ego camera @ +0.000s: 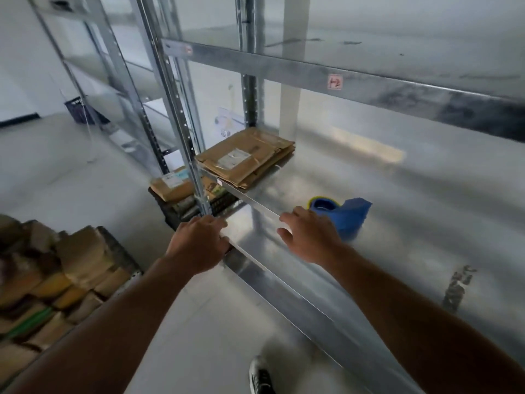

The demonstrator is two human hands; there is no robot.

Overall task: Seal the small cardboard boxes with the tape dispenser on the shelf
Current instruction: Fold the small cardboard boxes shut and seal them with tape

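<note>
As I watch through the head camera, left grip: fingers curled over the front rail of the shelf, thumb against the rail's face, right beside the upright post; the picture is smeared here.
Right grip: spread and loose, holding nothing, palm down over the shelf deck just inside the front rail.
Tape dispenser: blue, with a yellow-green ring at its near-left end, lying on the shelf deck just beyond the right grip's fingers; I cannot tell whether they touch it.
Flattened cardboard: a brown stack with a white label on top, at the left end of the same shelf, well apart from the dispenser.
Upper shelf: galvanised metal, with a small red-and-white sticker on its front rail.
Dark crate: on the floor under the shelf's left end, with brown parcels piled in it.
Box pile: small cardboard boxes heaped at my lower left, blurred.
Shoe: dark with white marks, on the pale floor below the rail.
</note>
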